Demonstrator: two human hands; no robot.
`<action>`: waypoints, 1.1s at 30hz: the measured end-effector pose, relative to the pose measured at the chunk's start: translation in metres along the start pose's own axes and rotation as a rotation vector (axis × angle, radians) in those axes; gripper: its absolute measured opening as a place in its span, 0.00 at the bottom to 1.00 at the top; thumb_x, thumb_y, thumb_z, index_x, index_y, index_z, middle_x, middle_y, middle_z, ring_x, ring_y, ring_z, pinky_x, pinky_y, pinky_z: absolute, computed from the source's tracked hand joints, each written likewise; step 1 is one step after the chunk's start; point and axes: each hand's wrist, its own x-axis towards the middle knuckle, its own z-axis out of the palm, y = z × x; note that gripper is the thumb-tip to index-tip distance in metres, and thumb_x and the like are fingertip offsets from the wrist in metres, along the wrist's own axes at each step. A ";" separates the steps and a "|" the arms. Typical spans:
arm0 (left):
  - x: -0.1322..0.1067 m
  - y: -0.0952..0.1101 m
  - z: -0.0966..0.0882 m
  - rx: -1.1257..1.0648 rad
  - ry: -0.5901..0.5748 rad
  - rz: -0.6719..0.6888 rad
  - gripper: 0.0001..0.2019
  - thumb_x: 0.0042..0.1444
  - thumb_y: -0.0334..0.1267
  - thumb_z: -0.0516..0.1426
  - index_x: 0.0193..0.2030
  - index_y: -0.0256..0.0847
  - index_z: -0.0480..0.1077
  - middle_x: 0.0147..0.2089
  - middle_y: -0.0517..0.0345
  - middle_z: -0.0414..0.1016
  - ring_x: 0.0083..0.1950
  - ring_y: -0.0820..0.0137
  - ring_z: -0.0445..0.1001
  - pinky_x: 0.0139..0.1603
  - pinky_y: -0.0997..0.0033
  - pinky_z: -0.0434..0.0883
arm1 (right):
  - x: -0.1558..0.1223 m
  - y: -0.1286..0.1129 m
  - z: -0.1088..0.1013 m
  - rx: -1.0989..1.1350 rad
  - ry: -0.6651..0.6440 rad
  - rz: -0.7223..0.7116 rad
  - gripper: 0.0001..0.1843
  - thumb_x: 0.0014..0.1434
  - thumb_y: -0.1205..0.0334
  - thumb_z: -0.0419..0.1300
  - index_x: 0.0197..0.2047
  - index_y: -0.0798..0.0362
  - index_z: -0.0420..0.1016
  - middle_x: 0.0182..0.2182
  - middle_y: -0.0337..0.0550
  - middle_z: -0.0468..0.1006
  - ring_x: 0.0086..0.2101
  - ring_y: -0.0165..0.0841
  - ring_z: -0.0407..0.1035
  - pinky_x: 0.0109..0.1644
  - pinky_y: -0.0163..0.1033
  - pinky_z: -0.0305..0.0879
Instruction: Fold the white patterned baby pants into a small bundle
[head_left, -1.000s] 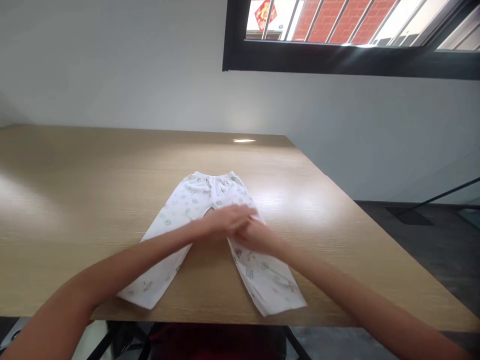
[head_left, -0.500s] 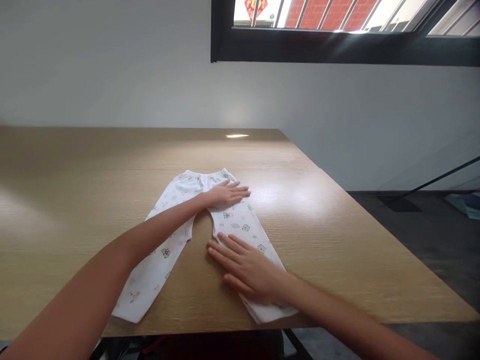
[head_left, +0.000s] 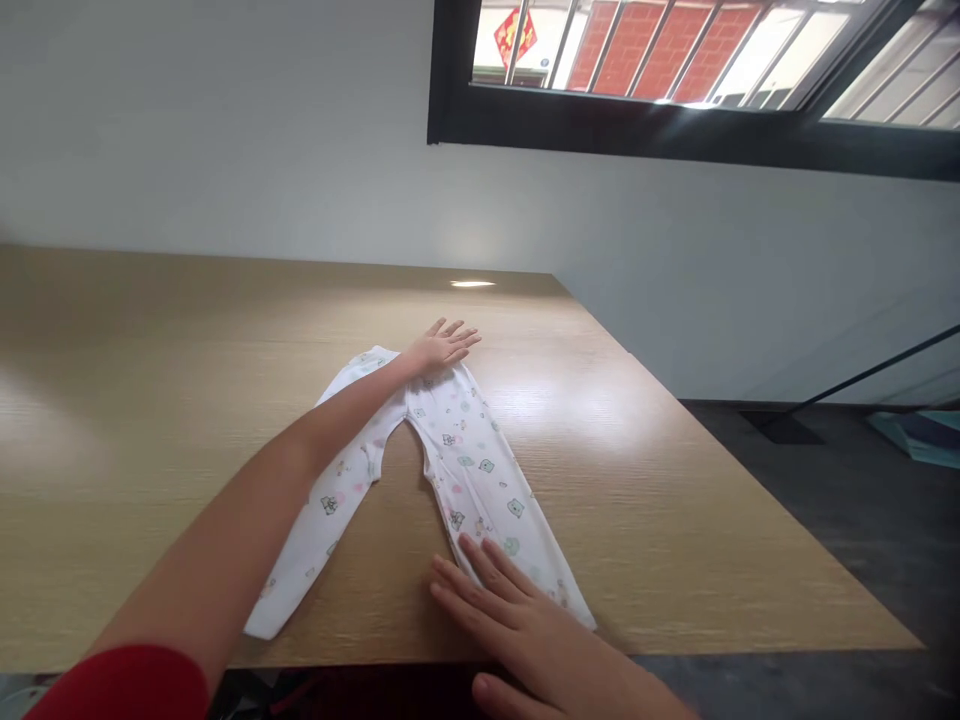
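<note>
A pair of small white trousers (head_left: 480,450) with little printed animals lies flat on the wooden table, waistband towards the wall and legs spread towards me. My left hand (head_left: 441,348) is open, fingers spread, resting over the right part of the waistband. The left forearm crosses above the other trouser leg and hides part of it. Down at the hem of the right-hand leg, my right hand (head_left: 517,625) lies open with its fingers stretched out, covering part of the lower leg. Neither hand grips the cloth.
The wooden table (head_left: 675,560) reaches back to a grey wall (head_left: 262,130); its right edge slants away towards the dark floor (head_left: 795,480). A barred window (head_left: 660,60) is above. A long-handled dark tool (head_left: 870,370) leans by the wall at the right.
My left hand has slid up from the trouser leg to the waistband. My right hand has moved down towards the hem. The view has tilted slightly.
</note>
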 end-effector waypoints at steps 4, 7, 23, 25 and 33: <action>-0.052 0.006 -0.038 -0.157 0.064 -0.002 0.25 0.64 0.46 0.28 0.65 0.44 0.42 0.67 0.65 0.42 0.67 0.69 0.33 0.65 0.62 0.34 | 0.023 -0.004 -0.023 -0.098 0.000 -0.128 0.26 0.66 0.57 0.43 0.64 0.58 0.46 0.62 0.43 0.45 0.61 0.41 0.31 0.63 0.47 0.40; -0.107 0.013 -0.056 -0.287 0.019 0.023 0.25 0.64 0.48 0.29 0.65 0.47 0.42 0.66 0.66 0.44 0.67 0.67 0.35 0.65 0.63 0.37 | 0.080 -0.008 -0.028 -0.254 0.056 -0.354 0.23 0.66 0.62 0.43 0.61 0.63 0.52 0.61 0.46 0.50 0.61 0.38 0.35 0.64 0.43 0.37; -0.136 -0.036 0.004 -0.101 -0.135 -0.021 0.23 0.64 0.45 0.32 0.65 0.46 0.39 0.67 0.65 0.36 0.67 0.68 0.32 0.65 0.60 0.34 | 0.179 -0.043 0.034 -0.596 0.181 -0.701 0.38 0.61 0.43 0.46 0.61 0.67 0.49 0.60 0.51 0.53 0.59 0.40 0.43 0.63 0.40 0.36; -0.112 -0.059 0.005 -0.077 -0.098 -0.101 0.24 0.64 0.45 0.33 0.65 0.46 0.40 0.67 0.62 0.36 0.67 0.66 0.33 0.64 0.58 0.34 | 0.170 -0.047 0.039 -0.587 0.188 -0.689 0.41 0.59 0.40 0.46 0.61 0.67 0.48 0.60 0.51 0.51 0.60 0.39 0.41 0.63 0.40 0.36; -0.096 -0.074 0.005 -0.013 0.064 -0.147 0.23 0.63 0.44 0.35 0.64 0.46 0.47 0.66 0.60 0.43 0.67 0.65 0.41 0.64 0.54 0.38 | 0.165 -0.057 0.037 -0.477 0.142 -0.651 0.40 0.56 0.43 0.53 0.59 0.68 0.51 0.59 0.53 0.54 0.58 0.39 0.46 0.62 0.39 0.38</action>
